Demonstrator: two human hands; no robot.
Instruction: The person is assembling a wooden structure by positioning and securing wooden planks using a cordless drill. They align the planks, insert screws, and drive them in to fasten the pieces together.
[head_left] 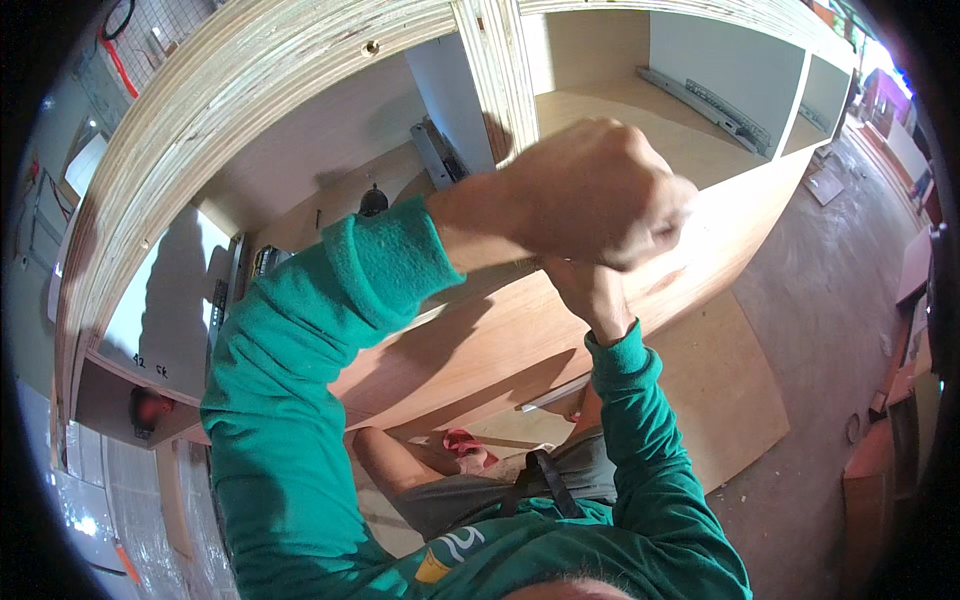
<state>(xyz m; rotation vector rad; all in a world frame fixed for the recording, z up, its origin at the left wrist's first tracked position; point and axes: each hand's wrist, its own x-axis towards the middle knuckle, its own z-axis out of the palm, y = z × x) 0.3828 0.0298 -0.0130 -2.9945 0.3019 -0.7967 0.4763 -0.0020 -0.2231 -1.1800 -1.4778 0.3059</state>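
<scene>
My left hand (610,190) is closed in a fist above the front of a wooden cabinet (640,270), knuckles up. Whatever its fingers may hold is hidden. My right hand (588,290) comes up just beneath it, touching or nearly touching; its fingers are covered by the left hand. Behind the hands runs the cabinet's upright plywood divider (500,80). Metal drawer slides (705,108) lie in the right compartment, and another slide (435,155) is beside the divider. A small black round object (373,200) rests in the left compartment.
A thick plywood edge (250,85) curves across the top left. A flat brown board (730,390) lies on the concrete floor (800,300) at right. Plastic-wrapped panels (120,500) stand at lower left. A red-and-black object (150,410) sits near the cabinet's left end.
</scene>
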